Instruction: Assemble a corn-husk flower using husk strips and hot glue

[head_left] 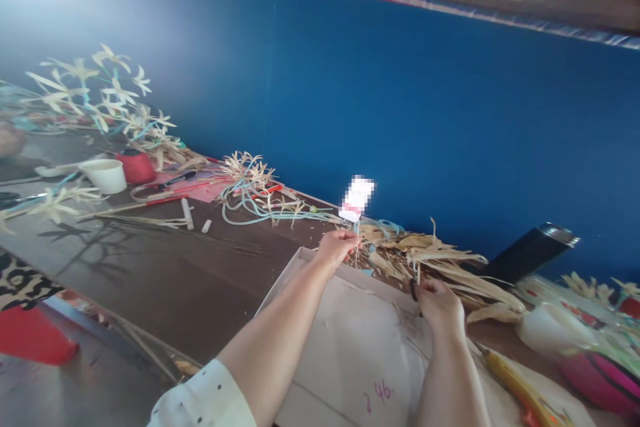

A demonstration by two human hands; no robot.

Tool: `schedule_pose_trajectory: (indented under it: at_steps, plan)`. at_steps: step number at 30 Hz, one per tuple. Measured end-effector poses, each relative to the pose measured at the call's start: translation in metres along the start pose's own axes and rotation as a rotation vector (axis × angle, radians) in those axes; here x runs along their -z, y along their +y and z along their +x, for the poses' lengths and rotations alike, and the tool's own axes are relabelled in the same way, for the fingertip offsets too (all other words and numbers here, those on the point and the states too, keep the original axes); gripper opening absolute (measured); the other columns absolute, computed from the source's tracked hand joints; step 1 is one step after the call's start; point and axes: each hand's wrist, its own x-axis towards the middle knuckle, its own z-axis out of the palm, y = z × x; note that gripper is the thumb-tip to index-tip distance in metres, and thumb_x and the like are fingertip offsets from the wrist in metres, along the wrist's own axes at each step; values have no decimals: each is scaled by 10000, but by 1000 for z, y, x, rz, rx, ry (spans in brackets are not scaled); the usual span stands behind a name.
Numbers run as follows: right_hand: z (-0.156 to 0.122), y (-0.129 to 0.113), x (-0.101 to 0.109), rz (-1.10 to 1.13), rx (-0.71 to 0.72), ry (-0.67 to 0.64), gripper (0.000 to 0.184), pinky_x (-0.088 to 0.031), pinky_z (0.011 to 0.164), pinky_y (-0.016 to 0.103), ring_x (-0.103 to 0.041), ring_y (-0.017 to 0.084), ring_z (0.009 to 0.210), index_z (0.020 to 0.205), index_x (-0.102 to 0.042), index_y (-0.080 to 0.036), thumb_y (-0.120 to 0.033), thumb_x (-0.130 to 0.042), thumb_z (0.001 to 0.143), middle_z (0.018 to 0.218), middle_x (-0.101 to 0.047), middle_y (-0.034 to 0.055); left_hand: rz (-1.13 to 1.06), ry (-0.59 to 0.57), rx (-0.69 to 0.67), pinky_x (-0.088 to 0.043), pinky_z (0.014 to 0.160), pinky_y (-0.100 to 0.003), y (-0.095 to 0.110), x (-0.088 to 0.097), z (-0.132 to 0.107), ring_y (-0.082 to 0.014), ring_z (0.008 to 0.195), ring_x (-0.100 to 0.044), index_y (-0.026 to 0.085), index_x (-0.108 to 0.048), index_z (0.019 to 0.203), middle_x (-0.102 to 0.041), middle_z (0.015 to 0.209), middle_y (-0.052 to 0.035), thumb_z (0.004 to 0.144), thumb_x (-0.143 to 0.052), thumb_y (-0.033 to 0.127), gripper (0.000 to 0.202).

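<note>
My left hand point(340, 250) is closed in a pinch over the far edge of a shallow cardboard box point(350, 327). Between its fingertips is a thin pale-blue stem point(357, 228), just below a pixelated white patch. To the right, my right hand point(440, 300) is closed around what looks like small dark-handled scissors point(414, 287); a pale narrow part points upward and the rest is hidden by the fingers. Dried husk strips point(450, 263) lie beside and behind my right hand.
Pale husk flowers point(247, 170) and blue cords lie farther left, near a white cup point(105, 175) and red spool point(137, 167). A black flask point(530, 253), white bowl point(555, 330) and yellow cutter point(520, 387) are at right. A blue partition point(400, 107) stands behind.
</note>
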Motion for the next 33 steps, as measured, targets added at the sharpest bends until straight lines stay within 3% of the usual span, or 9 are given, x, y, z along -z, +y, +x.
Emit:
schedule_pose_trajectory:
  at_steps: [5,11,15,18,19,22,26,29,33]
  plan:
    - [-4,-5,-1,98,-38,-8,240,-367,501,275,-556,190,498,629,-609,-219,-456,-588,591,489,-601,5,4,0,12,-334,451,-161,3,-1,-2,-56,529,-450,135,-679,793,-660,743,-38,689,-639,240,153]
    - [-6,-7,-1,262,-55,-78,356,-396,526,270,-613,211,601,812,-652,-181,-441,-638,570,622,-664,43,17,1,-6,-338,457,-171,3,-1,-2,-65,537,-450,134,-676,784,-657,736,-39,678,-648,265,171]
    - [-6,-14,3,213,25,114,372,-411,592,298,-604,225,650,870,-688,-181,-423,-633,593,713,-674,65,67,-13,-22,-354,475,-178,0,0,0,-76,559,-465,144,-677,781,-660,750,-38,669,-653,306,198]
    - [-14,-27,2,315,101,276,388,-420,659,301,-592,224,707,888,-698,-152,-445,-597,655,785,-678,89,131,-75,-46,-358,487,-184,0,1,-2,-78,557,-475,152,-685,810,-662,760,-37,663,-650,308,218]
    - [-18,-32,-1,382,135,257,402,-422,669,292,-590,222,734,889,-699,-144,-460,-598,662,812,-679,91,157,-107,-59,-358,489,-185,0,0,-3,-79,556,-476,154,-688,816,-661,759,-36,660,-649,312,225]
    - [-30,-46,-13,576,204,20,481,-411,581,262,-576,192,677,928,-702,-143,-535,-598,667,787,-677,68,232,-219,-88,-361,501,-185,-1,-1,-6,-86,578,-490,165,-697,839,-654,758,-32,656,-640,327,251]
    - [-41,-57,-29,704,202,-210,528,-363,491,231,-535,145,591,1011,-679,-173,-553,-630,648,746,-659,35,275,-342,-98,-379,536,-190,-5,-2,-7,-93,618,-515,165,-690,881,-642,757,-28,652,-621,302,275]
    - [-42,-58,-33,747,204,-246,491,-350,477,216,-524,138,592,967,-686,-166,-533,-656,643,740,-648,35,320,-413,-123,-382,541,-195,-8,-3,-7,-92,609,-504,159,-692,843,-635,731,-27,655,-600,306,256]
    - [-40,-56,-32,758,158,-188,436,-329,448,209,-489,126,543,850,-695,-155,-524,-681,618,648,-613,18,365,-479,-113,-378,533,-194,-10,-3,-7,-92,606,-493,164,-689,809,-646,752,-32,649,-600,340,255]
